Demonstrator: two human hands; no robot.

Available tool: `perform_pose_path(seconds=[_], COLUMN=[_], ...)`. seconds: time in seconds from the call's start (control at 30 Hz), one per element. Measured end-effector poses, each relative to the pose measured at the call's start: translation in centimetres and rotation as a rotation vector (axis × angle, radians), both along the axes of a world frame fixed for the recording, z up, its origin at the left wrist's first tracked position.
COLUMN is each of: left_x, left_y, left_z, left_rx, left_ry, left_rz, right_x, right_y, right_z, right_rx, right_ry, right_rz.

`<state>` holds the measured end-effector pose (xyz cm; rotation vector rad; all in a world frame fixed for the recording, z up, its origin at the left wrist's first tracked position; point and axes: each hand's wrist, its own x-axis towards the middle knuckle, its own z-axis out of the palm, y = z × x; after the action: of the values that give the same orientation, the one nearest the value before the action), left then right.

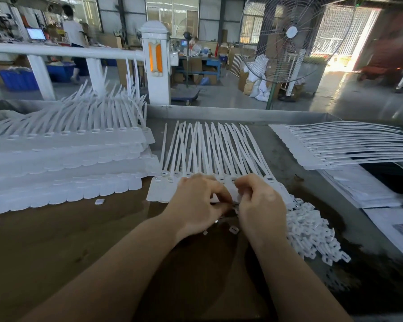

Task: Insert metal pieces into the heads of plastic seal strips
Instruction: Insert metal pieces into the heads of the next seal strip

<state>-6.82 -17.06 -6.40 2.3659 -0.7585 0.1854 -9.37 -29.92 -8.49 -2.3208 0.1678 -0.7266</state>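
Observation:
A joined row of white plastic seal strips (pixel 209 149) lies in the middle of the table, tails pointing away, heads and flat tags toward me. Small metal pieces sit in the two leftmost heads (pixel 158 178). My left hand (pixel 196 203) and my right hand (pixel 261 203) rest side by side on the tags, fingers curled and pinched together over the middle heads. What the fingertips hold is hidden. A small metal piece (pixel 216 221) glints under my left hand. A pile of small white plastic caps (pixel 312 233) lies right of my right hand.
Stacked rows of seal strips (pixel 63 159) fill the left of the table. Another row (pixel 335 145) lies at the far right, above papers (pixel 370 194). One loose cap (pixel 99 201) sits front left. A standing fan (pixel 286 38) and a white post (pixel 157 66) stand beyond the table.

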Motion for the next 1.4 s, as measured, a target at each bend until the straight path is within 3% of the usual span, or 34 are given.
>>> perform_pose_path(seconds=[0.17,0.3,0.57,0.73,0.9,1.1,1.4], left_x=[-0.8,-0.5,-0.1,0.7,2.7,4.6,5.7], left_y=[0.2,0.1,0.5,0.9,0.9,-1.6,-4.0], left_z=[-1.0,-1.2,-1.4,-0.8,0.7,1.4,1.1], left_rx=[0.232,0.272,0.106,-0.194,-0.319,-0.294,-0.141], left_ry=[-0.093,-0.072,0.050,0.137,0.237,0.357,0.387], left_rz=[-0.155,-0.168,-0.156,0.039,0.150,0.196,0.285], right_x=[-0.1,-0.1,0.0,0.0,0.1,0.1,0.1], right_y=[0.1,0.1,0.1,-0.1,0.0,0.1,-0.1], right_z=[0.0,-0.1,-0.2,-0.6,-0.5,-0.4,-0.4], right_rx=[0.011,0.017,-0.001,-0.093,-0.129,-0.119,-0.148], right_ry=[-0.025,-0.040,-0.076,-0.047,-0.048,-0.066,-0.009], right_rz=[0.000,-0.007,-0.025,-0.099,-0.094,-0.095,-0.078])
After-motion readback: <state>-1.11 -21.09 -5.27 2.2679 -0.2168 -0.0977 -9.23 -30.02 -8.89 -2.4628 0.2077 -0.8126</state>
